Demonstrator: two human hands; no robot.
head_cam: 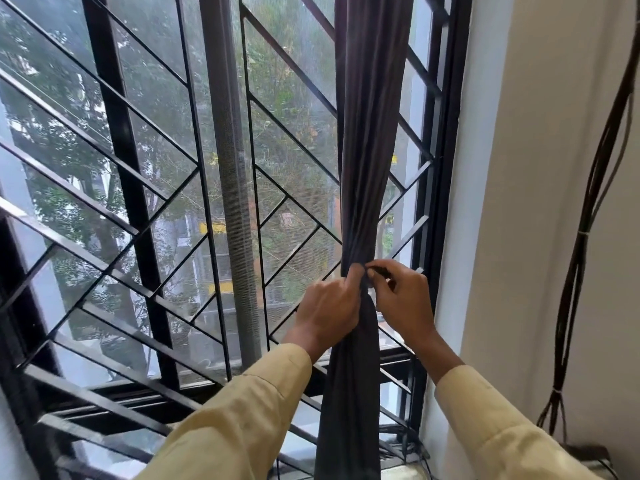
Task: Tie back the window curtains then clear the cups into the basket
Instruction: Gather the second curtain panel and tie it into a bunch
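A dark grey curtain (367, 133) hangs bunched into a narrow column at the right side of the window. My left hand (329, 306) grips the gathered cloth from the left at its narrowest point. My right hand (401, 296) pinches a thin dark tie (379, 271) at the same spot, fingertips meeting those of the left hand. Below the hands the curtain falls straight past the sill. No cups or basket are in view.
A black metal window grille (138, 202) with diagonal bars and a mesh screen fills the left and centre. A white wall (519, 202) stands to the right, with a bundle of dark cables (588, 209) hanging down it.
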